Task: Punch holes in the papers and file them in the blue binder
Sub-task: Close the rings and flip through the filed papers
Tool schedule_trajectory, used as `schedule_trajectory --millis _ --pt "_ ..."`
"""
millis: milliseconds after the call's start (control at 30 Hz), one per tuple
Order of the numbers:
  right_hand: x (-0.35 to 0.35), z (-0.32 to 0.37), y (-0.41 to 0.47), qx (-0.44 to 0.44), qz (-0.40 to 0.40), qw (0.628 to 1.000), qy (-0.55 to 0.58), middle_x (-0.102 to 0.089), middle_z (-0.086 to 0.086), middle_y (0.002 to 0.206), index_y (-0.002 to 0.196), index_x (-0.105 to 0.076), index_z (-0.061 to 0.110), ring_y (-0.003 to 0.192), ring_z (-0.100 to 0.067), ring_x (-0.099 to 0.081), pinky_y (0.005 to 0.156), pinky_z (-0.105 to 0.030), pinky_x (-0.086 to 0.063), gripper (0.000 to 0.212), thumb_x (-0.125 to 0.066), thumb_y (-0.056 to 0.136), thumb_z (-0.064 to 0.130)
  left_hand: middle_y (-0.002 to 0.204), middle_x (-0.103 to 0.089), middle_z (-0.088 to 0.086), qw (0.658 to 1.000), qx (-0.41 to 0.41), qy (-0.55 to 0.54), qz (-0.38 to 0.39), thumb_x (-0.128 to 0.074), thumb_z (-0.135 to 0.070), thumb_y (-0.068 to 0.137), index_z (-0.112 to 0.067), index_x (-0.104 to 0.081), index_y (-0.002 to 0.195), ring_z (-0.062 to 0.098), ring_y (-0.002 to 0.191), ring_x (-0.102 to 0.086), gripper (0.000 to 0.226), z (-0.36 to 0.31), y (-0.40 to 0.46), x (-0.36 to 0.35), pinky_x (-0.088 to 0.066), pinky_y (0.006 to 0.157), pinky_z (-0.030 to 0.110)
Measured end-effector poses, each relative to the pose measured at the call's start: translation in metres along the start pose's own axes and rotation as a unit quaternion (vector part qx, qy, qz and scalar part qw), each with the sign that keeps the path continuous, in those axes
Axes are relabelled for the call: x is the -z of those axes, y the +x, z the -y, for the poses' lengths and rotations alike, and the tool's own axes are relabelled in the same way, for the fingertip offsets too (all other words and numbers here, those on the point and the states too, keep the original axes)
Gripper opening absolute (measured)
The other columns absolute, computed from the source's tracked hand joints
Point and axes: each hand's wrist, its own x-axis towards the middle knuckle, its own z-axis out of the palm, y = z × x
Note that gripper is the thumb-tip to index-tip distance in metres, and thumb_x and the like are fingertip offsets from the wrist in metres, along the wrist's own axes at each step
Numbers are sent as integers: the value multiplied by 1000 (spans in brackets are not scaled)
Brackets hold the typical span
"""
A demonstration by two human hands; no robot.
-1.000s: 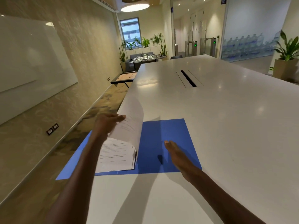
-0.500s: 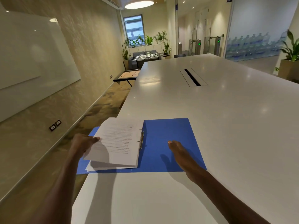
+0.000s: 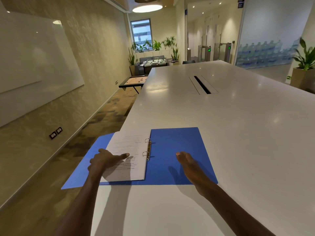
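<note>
Blue binder (image 3: 177, 155) lies open on my worktop (image 3: 238, 125), papers (image 3: 129, 155) on its rings. Left hand (image 3: 105, 160) presses them, finger out; right hand (image 3: 189, 166) rests flat, holding nothing.

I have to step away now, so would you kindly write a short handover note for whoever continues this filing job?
Left hand: open, pressing flat on the papers.
Right hand: open, flat on the bare right cover of the blue binder.
Binder lies open at the table edge, its left cover overhanging.
Done: papers sit on the rings, so they look punched and filed.
Left: check the rings are shut, close the binder.
</note>
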Motion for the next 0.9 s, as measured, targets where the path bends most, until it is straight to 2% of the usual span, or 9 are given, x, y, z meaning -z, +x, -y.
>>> schedule_trajectory --millis 167,333,467,500,567,667,733,800,900 --pt "-2 -2 1 7 -2 1000 -11 -40 -5 148 146 -34 20 132 -22 -43 95 -30 -37 56 -41 98 49 148 -38 16 999 12 49 7 -57 -95 17 -7 -25 146 38 130 -40 160 -12 -9 -1 -36 105 55" --pt "-5 -3 2 19 -9 999 -32 -38 -6 150 147 -33 20 135 -23 -40 104 -35 -37 58 -42 97 49 139 -46 13 997 12 74 -14 -56 -96 16 -12 -40 137 35 124 -44 149 -14 -14 3 -38 98 50" --pt "-5 -4 3 20 -16 999 -39 -40 -8 148 146 -35 19 133 -24 -41 101 -34 -38 58 -42 97 49 115 -62 16 999 11 19 -40 -47 -102 17 -9 -55 111 36 104 -57 133 6 16 -3 -48 88 50" --pt "-5 -4 3 21 -15 999 -39 -40 -8 148 146 -35 19 134 -23 -41 101 -33 -38 58 -42 97 50 103 -65 16 999 0 -9 -51 -48 -102 24 -8 -58 99 34 95 -60 121 9 17 -1 -50 83 48" --pt "-4 -4 3 24 -13 999 -38 -38 -7 150 147 -34 19 135 -23 -40 104 -34 -36 59 -43 97 50 82 -66 15 995 -21 -76 -65 -63 -85 56 -4 -59 80 30 76 -60 84 8 -2 11 -46 69 38" --pt "-4 -4 3 33 -14 998 -46 -39 -7 150 147 -34 17 137 -23 -40 108 -36 -35 59 -43 98 47 68 -59 14 984 -11 -170 -45 -67 -51 83 -1 -58 73 25 62 -53 52 2 -17 31 -36 59 35" --pt "-5 -3 3 33 -14 998 -47 -40 -7 150 147 -35 16 136 -24 -41 108 -36 -36 58 -43 97 47 74 -65 16 979 -13 -201 -9 -65 -48 86 -1 -62 79 29 69 -60 48 3 -13 46 -46 71 37" --pt "-6 -4 3 31 -13 998 -48 -40 -7 150 146 -35 17 136 -24 -41 108 -37 -37 59 -43 97 48 88 -71 21 975 -19 -221 28 -64 -48 85 -2 -66 90 36 83 -66 46 3 -6 58 -50 90 50" --pt "-5 -4 3 32 -13 998 -51 -40 -8 150 146 -35 17 135 -24 -41 108 -38 -37 59 -43 97 48 94 -70 23 959 -57 -274 44 -65 -37 88 -1 -63 98 39 91 -67 38 -13 -15 76 -49 94 55"
